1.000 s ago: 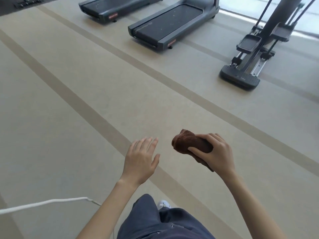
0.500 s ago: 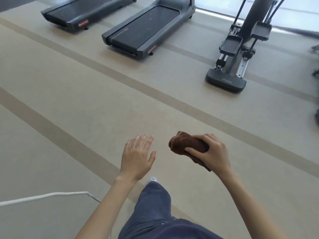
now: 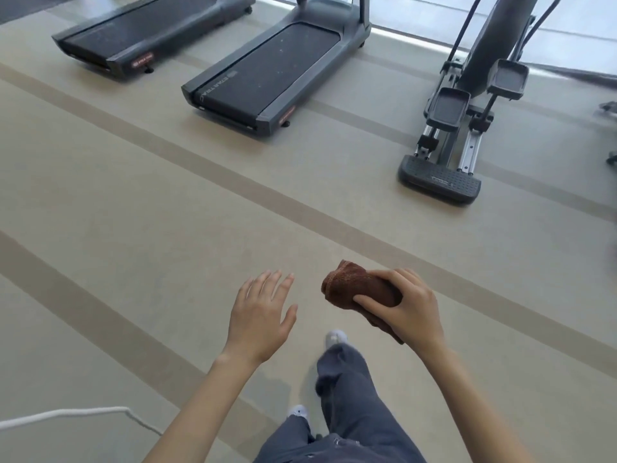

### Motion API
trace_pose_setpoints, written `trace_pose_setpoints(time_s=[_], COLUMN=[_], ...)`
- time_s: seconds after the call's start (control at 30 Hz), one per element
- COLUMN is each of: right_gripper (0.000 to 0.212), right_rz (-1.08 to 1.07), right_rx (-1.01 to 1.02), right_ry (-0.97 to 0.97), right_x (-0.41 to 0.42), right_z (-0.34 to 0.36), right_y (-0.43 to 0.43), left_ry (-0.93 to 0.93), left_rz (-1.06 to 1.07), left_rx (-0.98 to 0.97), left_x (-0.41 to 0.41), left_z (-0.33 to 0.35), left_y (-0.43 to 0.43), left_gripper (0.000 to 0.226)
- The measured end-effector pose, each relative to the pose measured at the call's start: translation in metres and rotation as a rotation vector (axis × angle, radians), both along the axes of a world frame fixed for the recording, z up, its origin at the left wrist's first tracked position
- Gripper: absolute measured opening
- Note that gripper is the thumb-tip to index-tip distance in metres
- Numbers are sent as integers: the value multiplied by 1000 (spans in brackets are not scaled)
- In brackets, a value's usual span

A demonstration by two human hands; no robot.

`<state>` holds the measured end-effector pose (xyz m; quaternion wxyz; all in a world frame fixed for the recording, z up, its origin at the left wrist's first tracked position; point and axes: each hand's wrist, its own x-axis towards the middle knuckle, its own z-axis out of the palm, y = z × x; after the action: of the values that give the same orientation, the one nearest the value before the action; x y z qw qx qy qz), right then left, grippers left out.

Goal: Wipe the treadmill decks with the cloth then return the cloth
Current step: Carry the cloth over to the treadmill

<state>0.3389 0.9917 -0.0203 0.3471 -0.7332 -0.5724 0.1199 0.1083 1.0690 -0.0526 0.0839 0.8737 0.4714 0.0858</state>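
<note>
Two treadmills sit ahead, the left treadmill (image 3: 147,35) and the nearer treadmill (image 3: 270,71) with pale specks on its belt, both well apart from you, so this step looks like plain approach. Your left hand (image 3: 260,315) is empty, fingers spread; the cloth (image 3: 357,289) is bunched in your right hand (image 3: 410,309), fingers curled over it, above the floor. Head for the nearer deck, open the cloth flat before contact, and stay clear of the step machine (image 3: 467,111).
</note>
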Motion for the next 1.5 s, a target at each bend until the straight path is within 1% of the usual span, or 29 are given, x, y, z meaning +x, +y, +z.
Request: trace_pose_setpoints(time_s=[0.13,0.27,0.5,0.63,0.73,0.87,1.03,1.2,1.33,1.5], right_gripper=[35,35,34,34,33,33,34,35,35,36], right_rz=[20,62,106,130,117,146,139,119,103,124], right_rx=[-21,-43,-1,31,44,-7,-47,-36,13,17], right_ry=[7,11,-16,-47,-25,-16,-16,-52,-62,-46], right_x=[30,75,160,199,215,230,248,266,279,290], right_z=[-15,-18,8,20,17,0,-16,3,19,15], right_y=[54,129,281,354,391,440,517,624,712,787], left_ry=[15,19,-45,-68,-44,-22,-14,-27,-35,-29], left_rz=[10,47,115,148,163,159,127,116,120,129], left_rx=[-30,-25,48,54,33,-12,-20,5,38,53], left_x=[30,68,148,183,199,217,237,257,270,285], left_z=[-12,-9,13,19,14,3,-8,5,19,22], left_y=[51,120,257,315,350,402,491,606,696,767], left_gripper=[48,49,47,48,50,50,48,50,52,48])
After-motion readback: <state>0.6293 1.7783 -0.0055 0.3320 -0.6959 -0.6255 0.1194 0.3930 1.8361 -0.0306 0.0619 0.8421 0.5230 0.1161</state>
